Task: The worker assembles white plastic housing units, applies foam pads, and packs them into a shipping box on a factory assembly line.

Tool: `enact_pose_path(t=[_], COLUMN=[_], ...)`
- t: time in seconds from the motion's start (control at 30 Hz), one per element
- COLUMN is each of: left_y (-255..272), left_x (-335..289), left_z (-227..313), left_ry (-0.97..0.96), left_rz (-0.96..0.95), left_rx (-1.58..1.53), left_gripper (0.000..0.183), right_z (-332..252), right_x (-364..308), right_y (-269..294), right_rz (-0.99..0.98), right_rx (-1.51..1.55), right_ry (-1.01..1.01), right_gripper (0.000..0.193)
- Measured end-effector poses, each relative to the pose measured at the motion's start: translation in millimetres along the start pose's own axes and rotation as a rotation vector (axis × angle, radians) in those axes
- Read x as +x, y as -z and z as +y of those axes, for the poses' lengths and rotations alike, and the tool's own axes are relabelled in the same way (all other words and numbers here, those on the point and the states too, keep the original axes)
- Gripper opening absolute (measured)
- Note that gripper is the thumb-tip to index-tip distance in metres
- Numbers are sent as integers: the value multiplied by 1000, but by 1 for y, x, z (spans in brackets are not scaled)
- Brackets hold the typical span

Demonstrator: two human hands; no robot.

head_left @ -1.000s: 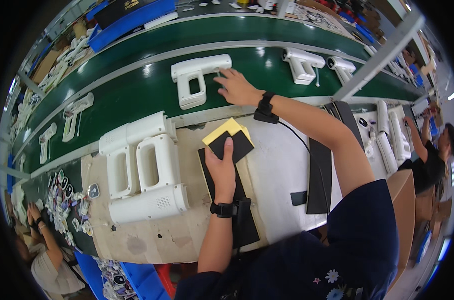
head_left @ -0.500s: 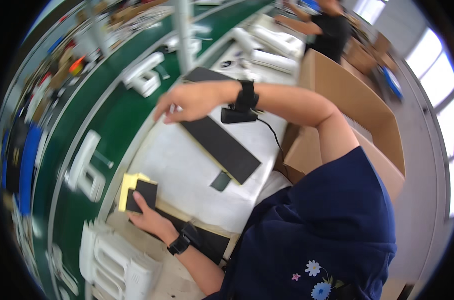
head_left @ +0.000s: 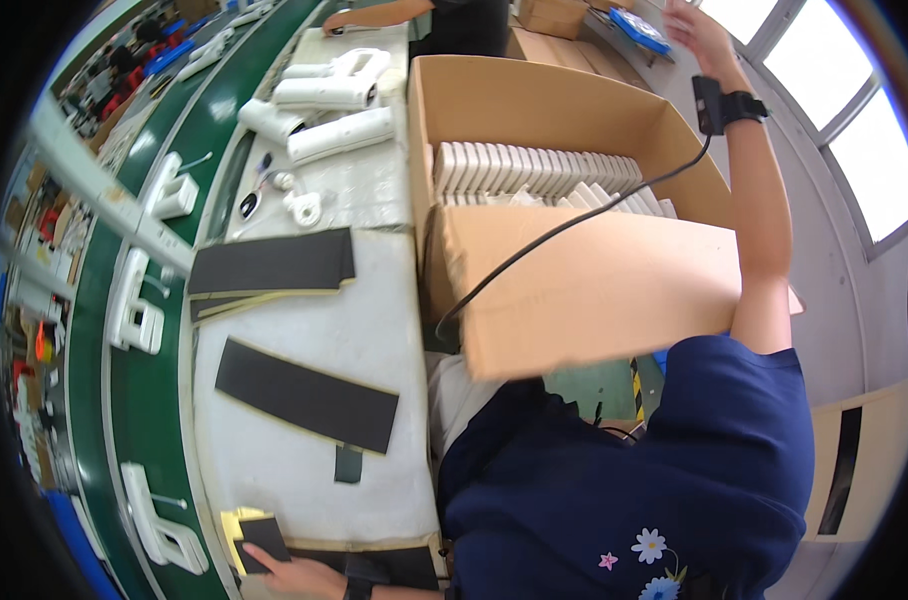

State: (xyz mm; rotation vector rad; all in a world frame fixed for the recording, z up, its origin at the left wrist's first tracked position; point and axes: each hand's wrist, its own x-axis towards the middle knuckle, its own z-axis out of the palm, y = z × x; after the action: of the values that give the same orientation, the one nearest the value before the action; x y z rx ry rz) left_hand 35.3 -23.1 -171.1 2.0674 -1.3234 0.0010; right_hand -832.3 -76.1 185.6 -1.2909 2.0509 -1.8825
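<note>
At the table's lower left, my left hand [head_left: 292, 577] grips a small black foam pad [head_left: 262, 538] with yellow backing paper [head_left: 236, 522] showing behind it. My right hand [head_left: 701, 32] is raised at the upper right, beyond the carton, fingers apart and nothing seen in it. A long black foam strip [head_left: 306, 394] lies slanted across the white table [head_left: 284, 490], with a small dark rectangular piece [head_left: 348, 464] by its lower edge. Farther up, several overlapping black strips [head_left: 272, 265] with yellow edges are stacked. Another dark strip [head_left: 399, 565] lies partly behind my left forearm.
An open carton [head_left: 584, 290] holding rows of white parts [head_left: 534, 168] stands right of the table. White cylindrical housings [head_left: 339, 135] lie at its far end. Along the left, a green conveyor [head_left: 139, 400] carries white handled parts [head_left: 159, 525]. A co-worker's arm [head_left: 379, 15] reaches in at the top.
My right hand has swung from above the table to the upper right, past the carton. The view has turned right, bringing the carton's contents into sight. My left hand still holds the foam pad.
</note>
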Motion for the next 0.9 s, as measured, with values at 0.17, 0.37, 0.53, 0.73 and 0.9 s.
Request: enact_pose_path(t=[0.17,0.37,0.53,0.73,0.9], left_y=[28,31,25,32,29], left_x=[5,43,45,30,18], left_z=[72,71,139,197,140], left_ry=[334,20,201,208,386], left_rz=[17,-183,-230,-705,-817], left_rx=[-401,-44,-206,85,-429], left_gripper=[41,59,73,63,47], right_z=[169,240,258,263,333], right_x=[-63,-110,-140,-151,-133], right_y=[-17,-64,-139,-260,-331], right_rz=[-188,-888,-996,-1346,-1546], right_rx=[-343,-1141,-951,-713,-909], right_ry=[-539,-660,-45,258,41], right_gripper=[36,68,73,61,56])
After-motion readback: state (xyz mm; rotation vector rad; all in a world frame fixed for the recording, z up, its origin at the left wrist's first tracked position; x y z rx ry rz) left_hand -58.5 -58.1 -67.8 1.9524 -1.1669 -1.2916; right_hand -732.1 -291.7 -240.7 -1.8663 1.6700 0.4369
